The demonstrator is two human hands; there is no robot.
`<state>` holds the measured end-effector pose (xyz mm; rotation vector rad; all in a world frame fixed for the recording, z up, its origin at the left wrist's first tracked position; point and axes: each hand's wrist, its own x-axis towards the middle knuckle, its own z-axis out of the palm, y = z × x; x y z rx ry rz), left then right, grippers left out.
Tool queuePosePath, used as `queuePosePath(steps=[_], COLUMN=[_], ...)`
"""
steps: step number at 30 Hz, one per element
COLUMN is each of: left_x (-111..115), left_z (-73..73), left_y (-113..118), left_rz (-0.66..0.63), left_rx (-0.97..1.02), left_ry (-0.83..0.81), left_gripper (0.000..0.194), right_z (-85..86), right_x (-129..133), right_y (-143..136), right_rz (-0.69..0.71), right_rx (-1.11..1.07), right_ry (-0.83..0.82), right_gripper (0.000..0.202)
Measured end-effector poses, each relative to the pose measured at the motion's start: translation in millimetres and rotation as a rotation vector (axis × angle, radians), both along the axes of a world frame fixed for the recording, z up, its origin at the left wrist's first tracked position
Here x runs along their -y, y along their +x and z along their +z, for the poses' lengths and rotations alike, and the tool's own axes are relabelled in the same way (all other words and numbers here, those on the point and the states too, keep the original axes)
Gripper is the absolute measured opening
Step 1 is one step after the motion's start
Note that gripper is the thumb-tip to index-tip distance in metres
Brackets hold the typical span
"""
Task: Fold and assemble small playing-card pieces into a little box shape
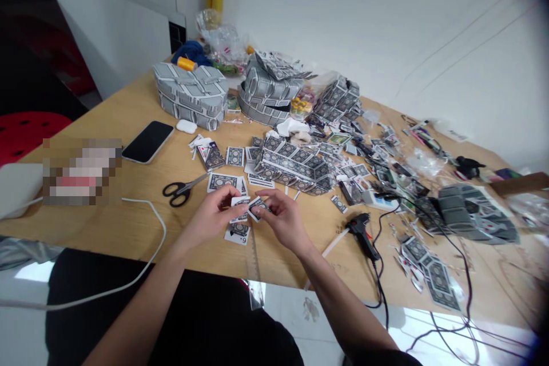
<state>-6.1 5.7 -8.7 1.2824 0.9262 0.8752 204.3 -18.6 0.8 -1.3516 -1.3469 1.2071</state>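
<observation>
We see our left hand and right hand meeting just above the near edge of the bench, each grip closed on small folded playing cards held between them; the fingers cover much of the cards, so we cannot tell how many there are. Under the hands lies a face-up card, partly hidden, beside a clear ruler that overhangs the edge. To the left lie black scissors and a white cable; to the right, a black glue gun. Farther off are a dark phone and a long block of cards. At the back stand two card-covered shapes, with clutter behind that is hard to make out.
</observation>
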Motion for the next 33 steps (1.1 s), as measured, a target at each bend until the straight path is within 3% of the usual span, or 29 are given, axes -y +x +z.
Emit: queuePosePath(steps=[6, 11, 17, 22, 33], left_x=[3, 6, 6, 7, 10], left_z=[-0.5, -0.1, -0.1, 3.6, 3.5], left_y=[2, 3, 2, 4, 8], left_rz=[-0.086, -0.101, -0.119, -0.067, 0.076], left_rx=[-0.053, -0.014, -0.047, -0.039, 0.031], left_ry=[0.007, -0.043, 0.045, 0.172, 0.117], left_gripper=[0.027, 0.03, 0.025, 0.016, 0.024], right_z=[-5.0, -5.2, 1.9, 1.7, 5.6], right_x=[3, 3, 6, 6, 9], right_y=[1, 5, 2, -1, -5], right_rz=[0.0, 0.041, 0.042, -0.007, -0.047], right_rx=[0.007, 0.121, 0.241, 0.248, 0.036], right_ry=[-0.053, 0.008, 0.07, 0.134, 0.089], right_gripper=[0.044, 0.042, 0.039, 0.035, 0.031])
